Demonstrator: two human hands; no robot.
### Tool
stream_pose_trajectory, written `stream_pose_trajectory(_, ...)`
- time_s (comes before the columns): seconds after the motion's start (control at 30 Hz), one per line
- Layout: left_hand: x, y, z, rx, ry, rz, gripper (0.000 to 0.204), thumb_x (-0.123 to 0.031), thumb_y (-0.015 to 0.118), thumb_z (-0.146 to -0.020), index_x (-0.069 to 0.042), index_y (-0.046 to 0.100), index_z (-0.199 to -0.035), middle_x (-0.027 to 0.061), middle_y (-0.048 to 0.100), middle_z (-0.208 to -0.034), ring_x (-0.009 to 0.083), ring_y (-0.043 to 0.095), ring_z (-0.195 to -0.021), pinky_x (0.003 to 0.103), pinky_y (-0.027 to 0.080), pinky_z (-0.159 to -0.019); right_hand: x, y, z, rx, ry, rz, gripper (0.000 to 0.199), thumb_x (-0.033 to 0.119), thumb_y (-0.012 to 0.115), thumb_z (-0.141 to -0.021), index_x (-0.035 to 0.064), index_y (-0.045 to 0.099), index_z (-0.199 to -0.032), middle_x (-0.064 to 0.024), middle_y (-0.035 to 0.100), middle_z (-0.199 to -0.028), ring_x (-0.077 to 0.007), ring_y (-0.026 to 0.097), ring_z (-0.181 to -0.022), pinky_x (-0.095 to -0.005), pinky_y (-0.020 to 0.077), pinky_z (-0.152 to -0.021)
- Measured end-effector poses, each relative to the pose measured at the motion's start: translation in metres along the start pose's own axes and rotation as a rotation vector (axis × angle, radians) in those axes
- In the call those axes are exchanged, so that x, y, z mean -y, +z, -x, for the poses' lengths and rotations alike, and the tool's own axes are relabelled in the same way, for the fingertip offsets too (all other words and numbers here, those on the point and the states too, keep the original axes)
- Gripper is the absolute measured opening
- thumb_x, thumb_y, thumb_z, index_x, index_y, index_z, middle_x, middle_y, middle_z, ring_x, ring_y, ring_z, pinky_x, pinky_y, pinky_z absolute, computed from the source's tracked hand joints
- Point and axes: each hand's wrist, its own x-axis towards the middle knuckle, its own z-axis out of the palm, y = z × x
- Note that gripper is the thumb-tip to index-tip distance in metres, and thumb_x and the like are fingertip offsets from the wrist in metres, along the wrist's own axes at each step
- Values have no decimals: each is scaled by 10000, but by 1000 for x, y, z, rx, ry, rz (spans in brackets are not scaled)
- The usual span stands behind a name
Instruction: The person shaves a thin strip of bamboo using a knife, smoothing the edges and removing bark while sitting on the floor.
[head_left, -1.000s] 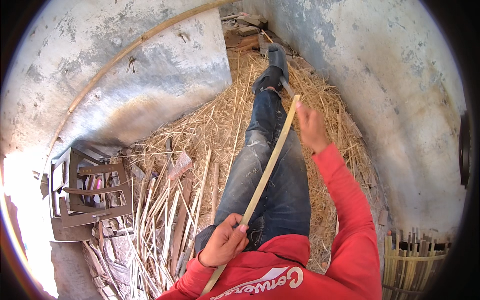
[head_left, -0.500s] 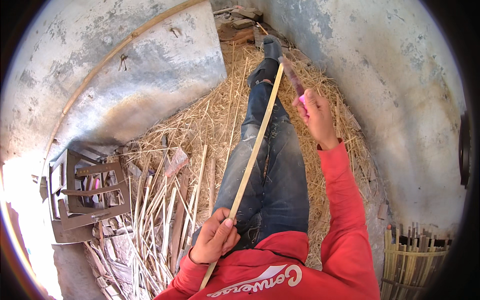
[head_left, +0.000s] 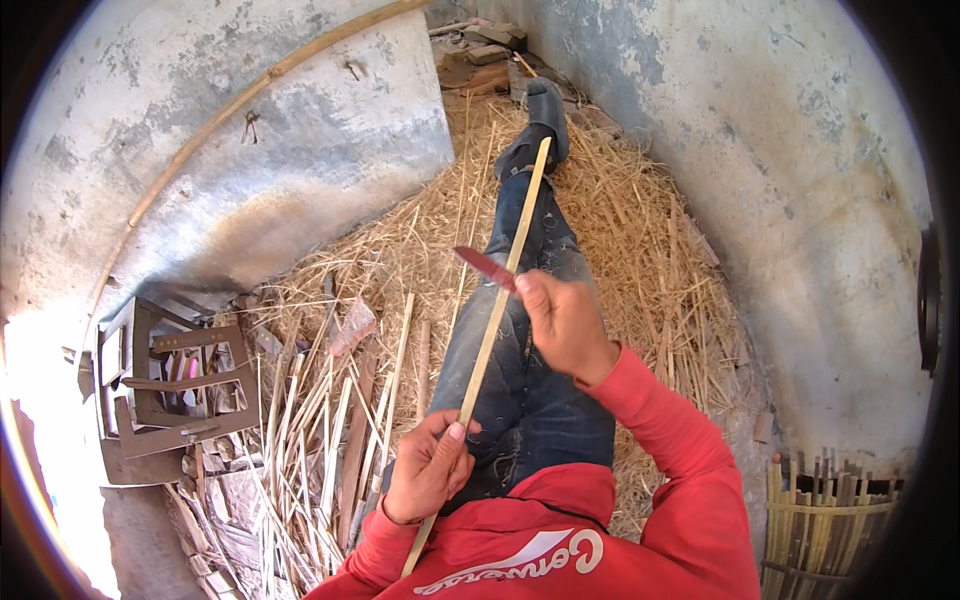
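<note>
Fingers of the left hand (head_left: 430, 475), below and left of centre in the frame, pinch a long pale strip (head_left: 488, 345), the thumb laid along its upper face. From this grip the strip runs obliquely to a free tip at upper centre, overlapping a dark shoe (head_left: 548, 105) in view; its opposite end emerges beneath the hand and lies over the red top (head_left: 480, 555) at the lower edge. Fingers of the right hand (head_left: 568, 325), near the centre, are curled around the grip of a knife (head_left: 483, 266), which they largely hide. Its reddish-brown blade points toward the upper left, its base crossing the strip in view; whether the two touch cannot be told. Dark trousers (head_left: 570, 410) extend behind the strip over loose straw (head_left: 640, 250). Slender sticks (head_left: 310, 440) are heaped at lower left, near a brown frame (head_left: 190, 432); a slatted basket (head_left: 825, 515) stands at lower right.
</note>
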Motion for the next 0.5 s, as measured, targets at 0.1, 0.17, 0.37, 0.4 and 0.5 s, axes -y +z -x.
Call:
stream_pose_trajectory(0.1,4,-4,-2,-20,-13,5,279,-215,406,-1104,35,527,-1125,-10,395,-488,68,319,-381,231,264,-392,7,15,21,75,15,-39,353,278,489,-1056,26,603,-836,-209,525,-600,-441,573,-561,-457,407,-490)
stream_pose_trajectory(0.17,6,-8,-3,-20,-18,38,286,-220,403,-1104,35,530,-1126,-11,387,-487,70,307,-379,232,267,-394,12,22,32,143,5,-98,361,281,492,-1055,27,593,-820,-210,521,-595,-445,569,-557,-459,401,-485)
stream_pose_trajectory(0.37,3,-9,-1,30,-36,215,301,-231,394,-1104,35,534,-1121,-3,369,-486,76,284,-374,242,272,-400,1,4,8,46,53,-151,381,284,487,-1062,-7,635,-865,-207,545,-633,-403,558,-568,-430,430,-547)
stream_pose_trajectory(0.4,1,-9,-1,36,-34,224,303,-232,393,-1104,35,535,-1120,-1,368,-485,77,282,-373,243,272,-401,-4,-4,-5,-28,71,-137,384,286,488,-1062,-13,643,-878,-206,555,-641,-394,559,-567,-426,434,-555)
stream_pose_trajectory(0.5,-5,-6,2,28,-27,204,307,-228,390,-1105,41,536,-1124,-1,364,-483,75,282,-375,241,273,-402,-19,-19,-35,-154,78,-47,389,299,496,-1061,-21,660,-913,-221,590,-669,-375,598,-577,-422,441,-551)
